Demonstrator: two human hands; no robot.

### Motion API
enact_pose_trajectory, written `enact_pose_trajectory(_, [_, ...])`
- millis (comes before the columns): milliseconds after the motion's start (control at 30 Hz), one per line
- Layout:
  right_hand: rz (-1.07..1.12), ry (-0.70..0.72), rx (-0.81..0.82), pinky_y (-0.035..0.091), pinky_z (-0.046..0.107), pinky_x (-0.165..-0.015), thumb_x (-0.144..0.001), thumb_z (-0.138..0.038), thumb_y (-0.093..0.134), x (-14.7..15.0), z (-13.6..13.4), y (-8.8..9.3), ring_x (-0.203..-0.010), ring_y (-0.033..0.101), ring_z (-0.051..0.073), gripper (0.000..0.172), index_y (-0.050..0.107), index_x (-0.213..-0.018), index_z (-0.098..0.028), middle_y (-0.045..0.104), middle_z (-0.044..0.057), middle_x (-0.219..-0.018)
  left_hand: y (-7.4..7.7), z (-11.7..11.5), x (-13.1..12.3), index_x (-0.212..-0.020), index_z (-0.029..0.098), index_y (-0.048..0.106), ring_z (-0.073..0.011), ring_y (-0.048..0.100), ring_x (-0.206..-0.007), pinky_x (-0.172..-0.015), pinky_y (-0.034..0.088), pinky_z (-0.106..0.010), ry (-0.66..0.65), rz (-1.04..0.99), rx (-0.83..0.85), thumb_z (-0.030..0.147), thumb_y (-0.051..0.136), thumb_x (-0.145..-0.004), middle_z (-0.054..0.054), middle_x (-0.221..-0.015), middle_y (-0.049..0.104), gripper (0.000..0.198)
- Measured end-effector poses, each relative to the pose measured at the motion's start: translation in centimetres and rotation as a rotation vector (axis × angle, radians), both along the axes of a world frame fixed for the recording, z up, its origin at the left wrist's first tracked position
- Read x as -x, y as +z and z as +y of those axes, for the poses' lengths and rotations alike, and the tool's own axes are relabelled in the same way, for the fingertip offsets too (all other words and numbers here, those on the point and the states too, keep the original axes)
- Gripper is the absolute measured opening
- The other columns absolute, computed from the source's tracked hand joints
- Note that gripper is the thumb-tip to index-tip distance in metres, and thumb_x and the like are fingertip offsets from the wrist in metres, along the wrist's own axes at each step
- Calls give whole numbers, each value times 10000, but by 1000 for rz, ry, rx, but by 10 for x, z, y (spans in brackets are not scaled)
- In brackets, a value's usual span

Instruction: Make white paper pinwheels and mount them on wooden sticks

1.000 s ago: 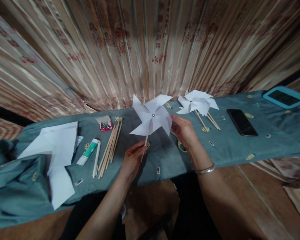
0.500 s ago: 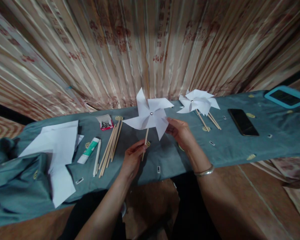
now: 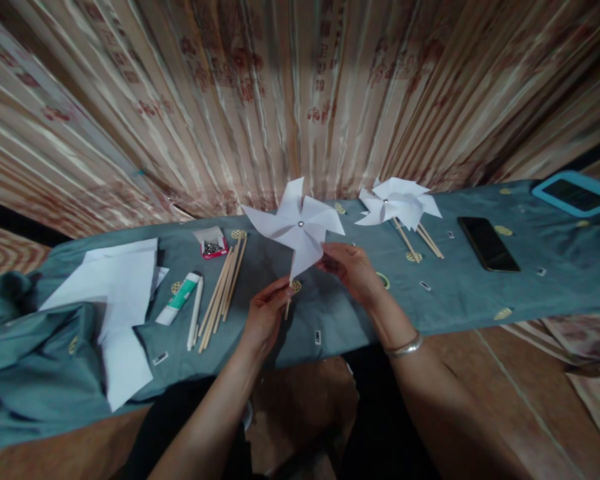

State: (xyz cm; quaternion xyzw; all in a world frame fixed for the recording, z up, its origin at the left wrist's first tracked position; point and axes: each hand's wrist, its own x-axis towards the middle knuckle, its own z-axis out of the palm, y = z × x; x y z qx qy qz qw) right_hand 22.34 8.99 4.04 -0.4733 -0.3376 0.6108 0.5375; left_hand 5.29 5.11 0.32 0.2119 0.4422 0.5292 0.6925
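Note:
A white paper pinwheel [image 3: 307, 241] with a shiny round pin at its centre is held up over the cloth-covered table. My left hand [image 3: 266, 313] is closed around its thin wooden stick, low down below the blades. At the lower right blade, the fingertips of my right hand [image 3: 353, 270] pinch the paper edge; some of those fingers are hidden behind one another. To the right lie finished-looking pinwheels [image 3: 403, 200] that overlap, their sticks pointing toward me. Several loose wooden sticks [image 3: 223, 293] rest left of my left hand.
Left of the sticks are a white pen [image 3: 195, 313], a glue tube [image 3: 179, 300], a small box of pins [image 3: 213, 247] and white paper sheets [image 3: 125, 287]. A phone [image 3: 487, 243] and a blue-framed tablet [image 3: 575, 193] lie right. A pleated curtain [image 3: 300, 100] hangs behind.
The pinwheel's blades have turned a little clockwise about the pin. My right hand has shifted slightly left along with the blades; my left hand stays on the stick.

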Motion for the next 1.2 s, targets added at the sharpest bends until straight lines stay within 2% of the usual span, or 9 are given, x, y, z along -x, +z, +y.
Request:
enact_pose_trajectory(367, [-91,92,-95,482,246,-616,-598,-587,829,12,-4,-5,-610,623,116,388,747,-649,-210,730,11,-661,-1,1,1,-839,155,792,-121,666,-713,-726,485,-241,-13,1,-8,220,911,-514,-48,-798,773,352])
enact_pose_trajectory(533, [-172,86,-102,477,256,-558,-563,-661,804,9,-5,3,-553,602,121,467,759,-651,-204,729,25,-638,2,1,3,-837,163,792,-109,649,-689,-699,484,-224,-20,10,-19,227,915,-521,-30,-749,759,346])
enact_pose_trajectory(633, [-189,-12,-120,420,242,-480,-550,-650,817,-3,-2,8,-472,532,101,453,745,-610,-207,705,19,-584,4,1,4,-826,156,790,-102,645,-674,-677,481,-213,-19,5,-4,211,915,-515,-30,-739,753,340])
enact_pose_trajectory(800, [-144,-305,-233,293,233,-421,-620,-548,824,-29,5,13,-453,451,78,350,717,-577,-218,672,10,-562,6,1,4,-827,147,787,-90,643,-660,-666,476,-201,-11,-17,18,203,927,-488,-28,-741,756,371])
enact_pose_trajectory(967, [-53,-369,-265,217,226,-386,-599,-518,844,-45,9,17,-425,393,51,336,706,-596,-212,670,-1,-580,7,0,4,-824,155,792,-100,648,-674,-680,485,-209,-33,-8,-2,226,931,-489,-34,-752,759,370])
enact_pose_trajectory(1033, [-24,-387,-254,249,218,-384,-595,-504,848,-48,11,17,-426,414,47,328,700,-616,-212,688,-7,-613,6,0,4,-826,160,793,-109,651,-689,-690,487,-219,-40,-5,-8,229,925,-503,-39,-761,760,356])
enact_pose_trajectory(1200, [-53,-344,-153,455,205,-518,-567,-462,872,-47,20,11,-603,628,94,319,735,-739,-230,744,1,-738,1,-1,4,-831,150,795,-97,623,-665,-678,472,-222,-63,14,5,227,922,-508,-51,-779,759,356])
